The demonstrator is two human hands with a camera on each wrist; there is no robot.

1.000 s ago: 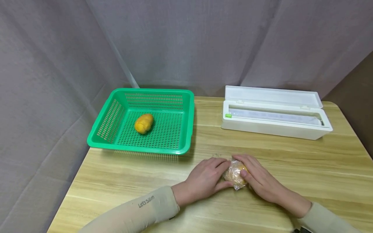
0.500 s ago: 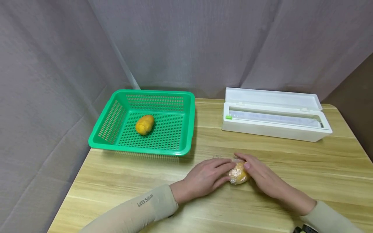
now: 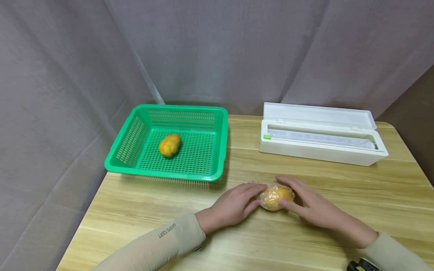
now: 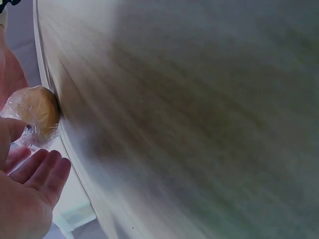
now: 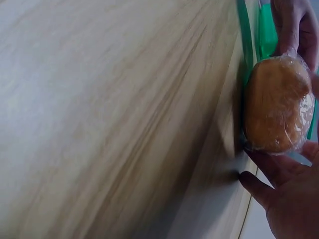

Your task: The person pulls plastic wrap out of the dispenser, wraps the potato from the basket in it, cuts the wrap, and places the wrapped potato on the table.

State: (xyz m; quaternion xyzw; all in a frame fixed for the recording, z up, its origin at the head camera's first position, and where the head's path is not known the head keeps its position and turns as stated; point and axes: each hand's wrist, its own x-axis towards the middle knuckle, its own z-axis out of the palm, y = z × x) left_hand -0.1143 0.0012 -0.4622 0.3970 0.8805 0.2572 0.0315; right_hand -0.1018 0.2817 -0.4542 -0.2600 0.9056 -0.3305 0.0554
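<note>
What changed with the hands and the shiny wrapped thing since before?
The right hand has shifted right and the left hand a little left, so more of the shiny wrapped thing shows; both hands still touch it. The yellow thing stayed in the green basket, and the white box stayed open.

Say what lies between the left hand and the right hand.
A film-wrapped item lies between the left hand and the right hand, seen in the head view and again in the right wrist view.
</note>
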